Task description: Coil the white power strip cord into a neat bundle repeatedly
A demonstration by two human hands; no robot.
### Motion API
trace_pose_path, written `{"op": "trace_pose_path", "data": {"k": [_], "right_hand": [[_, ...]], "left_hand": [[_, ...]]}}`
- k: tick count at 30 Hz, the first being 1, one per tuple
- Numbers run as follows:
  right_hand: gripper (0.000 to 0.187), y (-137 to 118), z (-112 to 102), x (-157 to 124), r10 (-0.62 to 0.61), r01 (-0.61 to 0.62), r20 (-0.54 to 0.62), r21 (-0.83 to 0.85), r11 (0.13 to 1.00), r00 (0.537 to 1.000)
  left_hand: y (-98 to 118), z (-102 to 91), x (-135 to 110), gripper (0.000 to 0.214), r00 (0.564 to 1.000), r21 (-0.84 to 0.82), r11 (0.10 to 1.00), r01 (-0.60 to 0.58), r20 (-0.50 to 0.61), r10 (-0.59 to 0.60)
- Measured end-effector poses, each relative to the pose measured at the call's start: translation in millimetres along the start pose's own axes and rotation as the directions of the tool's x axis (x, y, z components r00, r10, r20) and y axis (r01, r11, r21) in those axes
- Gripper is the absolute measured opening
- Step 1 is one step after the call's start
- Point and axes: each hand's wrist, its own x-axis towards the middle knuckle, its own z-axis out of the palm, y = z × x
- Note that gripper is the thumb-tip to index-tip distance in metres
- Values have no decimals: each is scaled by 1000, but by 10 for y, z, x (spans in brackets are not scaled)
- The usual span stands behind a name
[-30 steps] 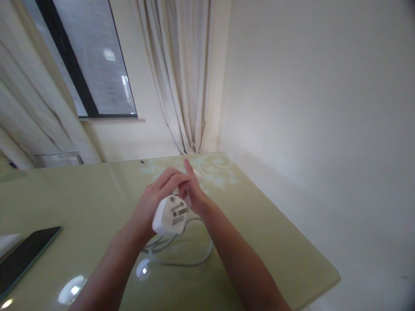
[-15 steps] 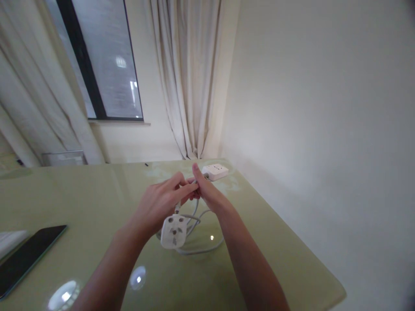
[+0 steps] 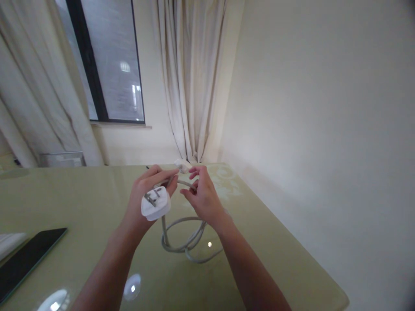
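A white three-pin plug (image 3: 155, 204) with its grey pins up sits under my left hand (image 3: 147, 196), whose fingers pinch the grey cable (image 3: 184, 242) just above it. My right hand (image 3: 202, 196) is closed on the same cable a little to the right. Coils of the cable hang below both hands down to the green glossy table (image 3: 81, 207). A small white piece (image 3: 182, 165) shows just above my fingertips; I cannot tell what it is.
A dark phone or tablet (image 3: 26, 259) lies at the table's left edge beside a white object (image 3: 9, 242). Curtains (image 3: 194, 77) and a window (image 3: 110, 60) stand behind the table. The table's right edge (image 3: 292, 233) drops off near a bare wall.
Both hands have risen from the table, lifting the plug and the cable coils. The plug has turned pins-up. The white socket block seen at the far corner no longer lies there.
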Motion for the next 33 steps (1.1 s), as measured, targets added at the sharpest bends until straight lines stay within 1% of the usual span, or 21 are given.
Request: {"op": "trace_pose_path", "data": {"k": [2,4,6,8,10,11,12,13,15,16,17,19,21,23,24,25,26,27,29,31,33], "right_hand": [[74,-2,35,-6,-99,89,-51,-178,980,994],[81,11,35,5,-116,96,-39,-341,935,992],[74,30,4,22,-102,88,-1,-498,863,995],[62,38,-43,39,-123,127,50,-632,765,991],[55,25,-94,55,-172,185,90,-700,690,981],[53,9,-122,61,-187,211,112,-703,680,976],[52,-12,-151,67,-186,230,140,-685,691,973],[51,-38,-181,72,-171,245,177,-648,721,969],[48,-95,-245,74,-125,266,286,-533,803,950],[45,-120,-274,71,-109,272,349,-460,845,931],[41,-142,-299,66,-103,271,408,-378,885,907],[36,-169,-325,51,-128,248,503,-177,952,854],[27,-171,-316,39,-184,184,571,58,981,800],[13,-154,-281,41,-231,106,605,235,966,762],[6,-140,-258,48,-247,72,615,294,953,749],[5,-124,-234,57,-259,44,621,339,940,739],[8,-107,-208,67,-266,21,619,374,927,739],[9,-89,-182,77,-270,1,603,407,914,750],[9,-52,-126,89,-250,-42,543,468,883,801],[9,-15,-65,89,-180,-104,478,509,854,860],[6,19,-13,82,-105,-174,454,531,830,885]], "left_hand": [[-7,-41,18,22,999,-21,1000,0,52,1],[-3,-53,28,21,993,-25,999,-37,114,39],[15,-38,29,21,984,-26,996,-82,154,85],[46,-10,22,21,980,-31,993,-117,155,121],[81,12,12,20,986,-50,993,-108,125,114],[95,16,8,18,991,-69,995,-77,102,84],[106,16,5,17,996,-95,995,-29,77,37],[111,12,5,17,999,-130,991,26,51,-19],[99,-1,14,20,992,-240,962,128,23,-127],[82,-6,20,23,983,-322,929,181,23,-184],[62,-8,27,27,969,-418,877,238,38,-244],[19,2,35,35,932,-609,720,333,98,-348],[-6,25,36,41,900,-724,561,401,196,-390],[0,53,34,47,869,-753,455,476,323,-374],[11,64,35,50,849,-747,419,517,383,-364],[26,73,39,52,829,-734,396,551,427,-362],[40,78,44,53,817,-725,390,568,440,-374],[51,80,50,53,815,-722,397,566,420,-399],[58,76,61,49,818,-719,430,546,345,-460],[48,68,65,47,809,-713,444,543,303,-504],[33,63,61,49,804,-700,451,554,310,-507]]}}
